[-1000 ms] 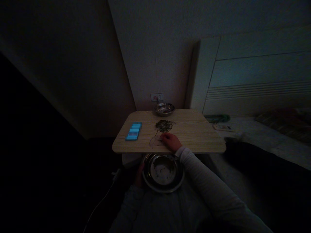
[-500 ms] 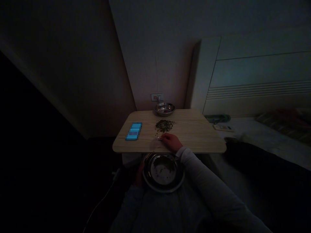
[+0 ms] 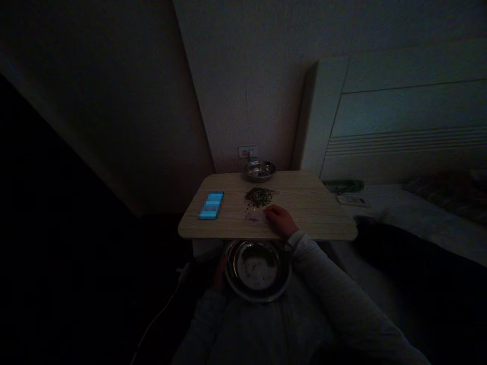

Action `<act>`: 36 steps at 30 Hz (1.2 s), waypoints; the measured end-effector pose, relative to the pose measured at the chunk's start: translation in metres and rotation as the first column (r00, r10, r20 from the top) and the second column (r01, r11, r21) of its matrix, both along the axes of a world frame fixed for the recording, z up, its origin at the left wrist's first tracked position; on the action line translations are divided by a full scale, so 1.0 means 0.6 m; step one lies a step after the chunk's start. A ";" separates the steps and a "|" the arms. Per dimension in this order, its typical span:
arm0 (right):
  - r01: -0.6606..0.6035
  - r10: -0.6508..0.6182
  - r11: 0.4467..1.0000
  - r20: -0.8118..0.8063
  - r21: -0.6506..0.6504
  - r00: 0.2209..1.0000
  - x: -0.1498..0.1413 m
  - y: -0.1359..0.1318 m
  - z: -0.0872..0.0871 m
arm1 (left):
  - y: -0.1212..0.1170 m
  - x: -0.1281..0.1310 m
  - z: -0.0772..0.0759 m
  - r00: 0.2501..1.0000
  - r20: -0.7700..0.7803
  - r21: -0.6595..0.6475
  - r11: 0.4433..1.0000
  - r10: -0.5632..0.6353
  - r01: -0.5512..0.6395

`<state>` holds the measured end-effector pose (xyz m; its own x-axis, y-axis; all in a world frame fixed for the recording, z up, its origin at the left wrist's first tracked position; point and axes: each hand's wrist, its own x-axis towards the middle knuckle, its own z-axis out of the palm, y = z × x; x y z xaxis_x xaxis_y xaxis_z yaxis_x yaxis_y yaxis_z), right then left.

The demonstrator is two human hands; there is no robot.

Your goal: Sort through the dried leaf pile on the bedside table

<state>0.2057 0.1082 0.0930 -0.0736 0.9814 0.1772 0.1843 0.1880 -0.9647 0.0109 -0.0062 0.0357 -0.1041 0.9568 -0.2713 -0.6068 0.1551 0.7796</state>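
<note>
Dim room, pale wood-grain bench (image 3: 319, 215). Nearside of the dark-green granular heap (image 3: 259, 196), the right hand (image 3: 280, 220) bunches beside a clear, thin piece (image 3: 255, 215), grip unclear; the left hand (image 3: 219, 275) grasps the left side of a round steel basin (image 3: 259, 298), best kept level.

The lower basin (image 3: 256, 281) and far bowl (image 3: 259, 175) look like glossy metal, the tabletop (image 3: 315, 205) matt, grained wood.
</note>
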 end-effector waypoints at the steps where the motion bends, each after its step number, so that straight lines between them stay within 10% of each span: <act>1: 0.040 -0.039 0.999 -0.015 0.010 0.999 0.007 0.004 -0.002 | 0.000 -0.001 -0.001 1.000 -0.003 -0.018 1.000 -0.002 0.002; 16: 0.130 -0.151 0.987 0.266 0.095 0.952 0.006 -0.001 -0.003 | 0.002 0.000 -0.001 0.999 0.042 -0.030 0.999 -0.013 0.014; 36: 0.182 -0.196 0.980 0.225 0.084 0.954 0.011 0.001 -0.005 | 0.002 0.002 0.002 0.999 0.047 -0.069 0.998 0.012 -0.009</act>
